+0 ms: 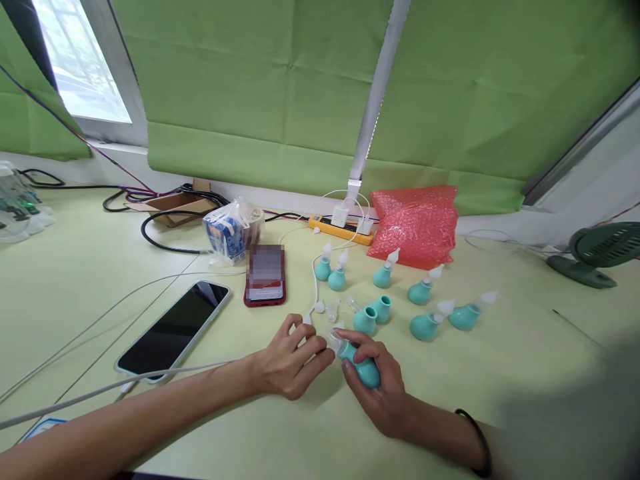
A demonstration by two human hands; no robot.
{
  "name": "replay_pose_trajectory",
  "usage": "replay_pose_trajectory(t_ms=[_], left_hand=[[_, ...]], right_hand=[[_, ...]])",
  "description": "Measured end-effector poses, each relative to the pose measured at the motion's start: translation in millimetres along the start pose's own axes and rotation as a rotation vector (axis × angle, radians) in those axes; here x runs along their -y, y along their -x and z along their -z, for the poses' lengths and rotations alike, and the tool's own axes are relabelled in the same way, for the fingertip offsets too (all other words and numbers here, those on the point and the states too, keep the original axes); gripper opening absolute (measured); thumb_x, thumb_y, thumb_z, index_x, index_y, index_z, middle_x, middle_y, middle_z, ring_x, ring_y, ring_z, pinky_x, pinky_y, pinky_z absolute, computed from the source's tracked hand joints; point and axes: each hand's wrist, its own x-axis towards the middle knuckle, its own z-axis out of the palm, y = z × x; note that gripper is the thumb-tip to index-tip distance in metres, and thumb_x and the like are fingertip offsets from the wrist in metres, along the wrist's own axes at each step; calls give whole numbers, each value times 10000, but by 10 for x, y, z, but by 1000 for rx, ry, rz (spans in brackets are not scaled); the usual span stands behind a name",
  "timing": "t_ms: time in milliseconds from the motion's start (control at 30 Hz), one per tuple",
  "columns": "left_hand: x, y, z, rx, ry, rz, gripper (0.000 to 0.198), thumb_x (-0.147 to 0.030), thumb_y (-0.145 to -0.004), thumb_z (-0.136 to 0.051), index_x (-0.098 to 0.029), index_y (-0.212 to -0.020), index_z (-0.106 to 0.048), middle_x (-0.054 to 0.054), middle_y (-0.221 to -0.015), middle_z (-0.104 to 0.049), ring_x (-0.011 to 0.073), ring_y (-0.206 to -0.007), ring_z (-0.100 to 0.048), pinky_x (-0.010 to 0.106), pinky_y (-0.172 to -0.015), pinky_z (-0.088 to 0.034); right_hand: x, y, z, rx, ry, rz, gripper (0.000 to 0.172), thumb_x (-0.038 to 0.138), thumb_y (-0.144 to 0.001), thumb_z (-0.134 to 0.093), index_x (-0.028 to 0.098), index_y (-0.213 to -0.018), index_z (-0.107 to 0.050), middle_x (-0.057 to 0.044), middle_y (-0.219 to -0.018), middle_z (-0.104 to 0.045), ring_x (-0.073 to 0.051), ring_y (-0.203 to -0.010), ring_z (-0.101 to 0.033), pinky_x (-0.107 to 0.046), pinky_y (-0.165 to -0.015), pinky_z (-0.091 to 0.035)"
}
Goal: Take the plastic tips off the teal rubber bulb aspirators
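My right hand [380,390] is wrapped round a teal rubber bulb [364,369] lying on its side low over the pale table [90,280]. My left hand [290,360] pinches a clear plastic tip [332,339] at the bulb's mouth. Just beyond stand two teal bulbs without tips [373,313] and a few loose clear tips [333,309]. Farther back stand several teal bulbs with clear tips fitted [425,287].
A black phone [175,327] with a white cable lies at left, a red phone [265,275] beyond it. A blue and white carton in a plastic bag [231,232], an orange power strip [340,230], a pink bubble-wrap bag [415,223] and a green fan [600,253] stand behind.
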Motion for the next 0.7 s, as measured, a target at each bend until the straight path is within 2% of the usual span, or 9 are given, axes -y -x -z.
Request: replay_pose_trajectory(t_ms=[167,267,333,400,500,633,700], left_hand=[[-85,-51,65,-32,117,-54,113,-102,-748,-382,-162,-708,-468,21,-590,-485,153,-576,-390,320,-554,-280],[-125,-53,62,30,132,-98,155,-111,-775,-351,-158,-728,-491,7,-562,-471,140,-531,-364,314,-536,-260],[-90,-22,0,146,70,-10,169,-111,-799,-352,-143,-791,-518,22,-601,-505,153,-569,-393,321,-551,-278],[-18,29,-97,224,-10,170,173,-101,-814,-360,-136,-765,-523,39,-630,-532,171,-624,-426,316,-558,-293],[76,102,-223,316,-3,315,186,-118,-839,-364,-143,-759,-530,24,-581,-528,161,-594,-437,280,-516,-298],[96,113,-217,288,74,331,199,-122,-856,-334,-135,-897,-528,30,-593,-541,154,-578,-450,254,-500,-326],[82,84,-145,249,198,409,223,-129,-861,-308,-127,-972,-501,38,-638,-549,146,-592,-463,243,-517,-348]], right_hand=[[-63,-14,4,-47,-83,-86,132,115,-789,-433,227,-819,-369,-97,-1064,-527,-191,-1001,-514,-379,-830,-425],[-89,-37,13,-78,-122,-102,135,106,-789,-414,226,-822,-362,-99,-1064,-499,-191,-995,-506,-373,-815,-430],[-65,-48,19,-42,-148,-9,195,75,-758,-428,230,-852,-357,-96,-1057,-493,-194,-984,-503,-371,-797,-437],[-25,-66,26,-26,-150,89,264,51,-717,-457,232,-882,-359,-87,-1003,-499,-193,-933,-514,-364,-760,-451],[10,-110,32,-57,-79,131,307,57,-673,-518,226,-889,-381,-62,-880,-496,-190,-840,-525,-356,-711,-460],[-14,-151,25,-65,28,119,286,103,-655,-559,225,-861,-404,-52,-822,-502,-193,-781,-534,-359,-678,-463],[-35,-155,18,-53,38,126,266,111,-654,-558,226,-845,-415,-47,-804,-512,-189,-754,-542,-349,-657,-468]])
